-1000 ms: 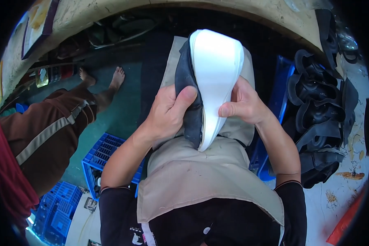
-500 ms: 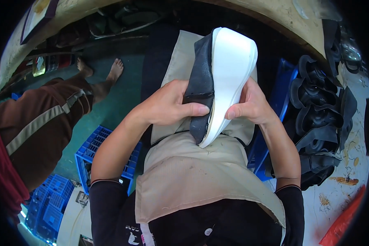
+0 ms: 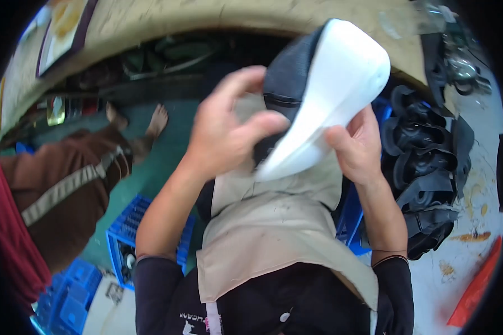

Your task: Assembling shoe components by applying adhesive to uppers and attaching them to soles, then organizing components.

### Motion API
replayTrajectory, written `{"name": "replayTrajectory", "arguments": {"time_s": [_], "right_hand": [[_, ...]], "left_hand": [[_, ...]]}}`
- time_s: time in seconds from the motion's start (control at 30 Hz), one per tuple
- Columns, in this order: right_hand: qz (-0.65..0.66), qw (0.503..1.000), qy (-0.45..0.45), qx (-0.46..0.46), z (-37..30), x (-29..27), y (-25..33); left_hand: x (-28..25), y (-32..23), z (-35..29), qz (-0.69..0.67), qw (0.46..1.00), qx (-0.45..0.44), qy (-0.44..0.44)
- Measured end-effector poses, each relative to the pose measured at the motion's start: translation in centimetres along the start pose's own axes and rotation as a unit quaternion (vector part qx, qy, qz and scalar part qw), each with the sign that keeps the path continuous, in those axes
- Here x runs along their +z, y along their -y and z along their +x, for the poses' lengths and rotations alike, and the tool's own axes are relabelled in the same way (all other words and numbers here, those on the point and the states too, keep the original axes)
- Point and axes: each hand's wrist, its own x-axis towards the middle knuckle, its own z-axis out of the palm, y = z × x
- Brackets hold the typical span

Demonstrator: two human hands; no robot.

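A wedge shoe [image 3: 332, 92], with a thick white sole and a black upper [image 3: 288, 75], is held up tilted above my lap. My right hand [image 3: 359, 146] grips the white sole from its right side, thumb toward me and fingers partly hidden behind it. At the black upper is my left hand [image 3: 226, 125], blurred by motion. Its thumb and fingers are spread apart, the thumb lying over the upper's edge and a fingertip beside it. Whether the left hand bears any weight does not show.
A worktable edge [image 3: 207, 22] curves across the far side. Black shoe uppers [image 3: 425, 151] are stacked on the right, beside a blue crate [image 3: 349, 215] and a red plastic bag [image 3: 478, 285]. Another blue crate [image 3: 131, 223] stands at left, near a person's brown-trousered legs [image 3: 72, 184].
The shoe has been lifted away from my lap, up and to the right, and turned so more of the white sole shows. My left hand has loosened and spread its fingers.
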Motion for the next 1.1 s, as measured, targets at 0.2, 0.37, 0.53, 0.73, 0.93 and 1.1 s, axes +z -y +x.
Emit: {"name": "replayTrajectory", "arguments": {"time_s": [0.2, 0.37, 0.53, 0.73, 0.93, 1.1], "right_hand": [[0.164, 0.967, 0.032, -0.19, 1.0, 5.3, 3.1], [-0.072, 0.964, -0.099, -0.236, -0.9, 0.7, 2.2], [0.198, 0.979, -0.037, -0.023, 1.3, 1.7, -3.6], [0.351, 0.936, 0.013, 0.013, 2.3, 1.7, -5.3], [0.269, 0.962, 0.033, -0.011, 2.9, 1.2, -6.3], [0.304, 0.953, -0.001, 0.013, 3.0, 2.5, -5.7]], "left_hand": [[2.5, -4.6, 2.7, 0.227, 0.943, 0.044, -0.238], [0.6, -0.9, 1.3, 0.045, 0.982, -0.031, -0.178], [2.0, 2.5, 0.2, -0.04, 0.99, -0.058, -0.12], [2.6, 4.5, -0.8, -0.038, 0.989, -0.087, -0.117], [3.6, 5.7, -1.0, -0.033, 0.984, -0.043, -0.167], [3.7, 6.0, -0.6, -0.031, 0.977, -0.051, -0.206]]}}
